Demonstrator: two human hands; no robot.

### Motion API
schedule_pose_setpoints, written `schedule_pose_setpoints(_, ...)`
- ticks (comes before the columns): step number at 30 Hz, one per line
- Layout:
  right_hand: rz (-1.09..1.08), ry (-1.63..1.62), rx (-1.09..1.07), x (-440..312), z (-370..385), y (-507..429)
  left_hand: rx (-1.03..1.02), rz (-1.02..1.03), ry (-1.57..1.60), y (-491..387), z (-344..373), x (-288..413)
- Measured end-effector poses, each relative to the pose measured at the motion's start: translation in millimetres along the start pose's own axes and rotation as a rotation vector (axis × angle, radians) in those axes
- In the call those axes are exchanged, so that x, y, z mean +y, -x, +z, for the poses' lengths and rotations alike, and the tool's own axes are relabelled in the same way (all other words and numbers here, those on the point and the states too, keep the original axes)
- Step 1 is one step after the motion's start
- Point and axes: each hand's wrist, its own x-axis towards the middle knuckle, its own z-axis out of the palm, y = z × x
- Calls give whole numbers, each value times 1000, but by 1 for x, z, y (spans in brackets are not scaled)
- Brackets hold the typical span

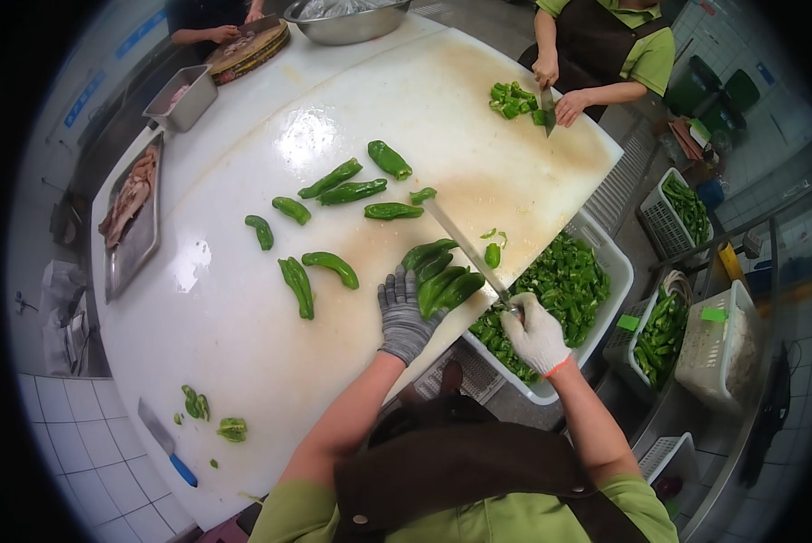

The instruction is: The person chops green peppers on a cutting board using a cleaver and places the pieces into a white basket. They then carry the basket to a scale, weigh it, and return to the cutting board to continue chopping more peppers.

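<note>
My left hand (406, 315), in a grey striped glove, lies on the white tabletop and cups the near ends of a bunch of long green peppers (443, 278). The peppers lie side by side, their far ends pointing right. In a white knit glove, my right hand (535, 332) grips the handle of a knife (470, 251). Its blade reaches up and left, just beyond the bunch, with the tip near a short pepper piece (423, 195). A small cut pepper end (492, 255) sits right of the blade. More whole peppers (351, 192) are scattered farther up the table.
Below the table edge, a white basket (621, 271) holds cut green peppers. A blue-handled knife (168, 441) lies at lower left. A metal tray (153, 234) bears meat. Across the table, a co-worker's hands (568, 105) cut peppers; another person's hand (224, 34) works at a round chopping block (256, 54).
</note>
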Motion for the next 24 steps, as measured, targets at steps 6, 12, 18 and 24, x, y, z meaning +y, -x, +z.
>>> schedule_pose_setpoints(6, 137, -19, -282, -2, -2, 2, 43, 119, -20, -8, 19, -15)
schedule_pose_setpoints(12, 162, 73, -377, -9, 24, -45, 61, 152, -26, -12, 24, -16)
schedule_pose_setpoints(18, 46, 35, -238, -20, 37, -74, 93, 104, 81, -7, 12, -12)
schedule_pose_setpoints(24, 140, -11, -365, -3, -1, -18, 112, 52, 21, 4, 13, -15)
